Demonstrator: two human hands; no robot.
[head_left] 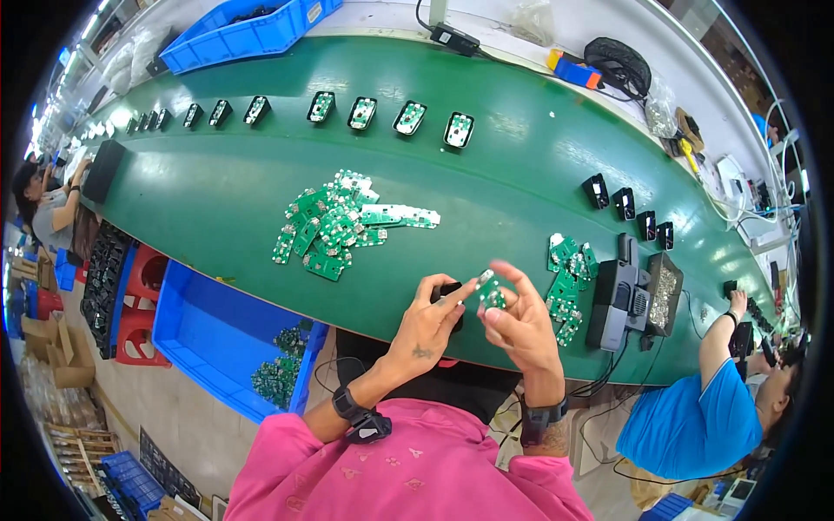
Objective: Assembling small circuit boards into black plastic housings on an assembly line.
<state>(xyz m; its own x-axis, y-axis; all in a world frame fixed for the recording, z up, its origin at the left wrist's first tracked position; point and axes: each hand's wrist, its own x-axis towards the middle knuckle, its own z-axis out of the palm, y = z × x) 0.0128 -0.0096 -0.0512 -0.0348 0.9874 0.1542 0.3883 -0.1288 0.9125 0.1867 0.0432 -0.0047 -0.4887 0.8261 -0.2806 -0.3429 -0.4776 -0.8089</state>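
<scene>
In front of my body, at the near edge of the green table, my left hand (420,328) is closed round a small black plastic housing (446,292), which its fingers mostly cover. Close beside it, my right hand (526,334) pinches a small green circuit board (491,293) between thumb and fingers, tilted up above the tabletop. The board is slightly blurred. Beyond my left hand lies a loose heap of green circuit boards (327,227). To the right of my right hand, more circuit boards (566,282) are spread next to a grey and black device (613,300).
Black housings with boards inside (362,113) stand in a row along the far side. More black housings (624,203) stand at the right, near a metal tray of small parts (665,297). A blue bin (200,339) sits below the table's left edge. Co-workers sit at both ends.
</scene>
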